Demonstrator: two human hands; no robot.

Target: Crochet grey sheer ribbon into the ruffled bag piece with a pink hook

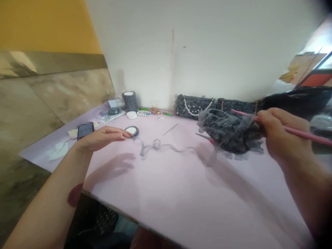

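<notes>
My right hand (282, 135) is closed around a pink crochet hook (308, 133) and also grips a dark grey ruffled piece (228, 131) worked from sheer ribbon. The piece is held up above the table. From it a loose grey ribbon (173, 148) trails left across the tabletop to a ribbon spool (131, 131) with a white centre. My left hand (106, 136) hovers at that spool, fingers stretched out and nothing in them; whether the fingertips touch its rim I cannot tell.
Scissors (203, 137) lie partly behind the ruffled piece, and a thin metal rod (170, 129) lies mid-table. Along the wall are a dark bag with a pearl strand (193, 107), stacked spools (130, 102) and beads (144, 112). A phone (85, 130) lies left. The table's front edge (111, 207) is near.
</notes>
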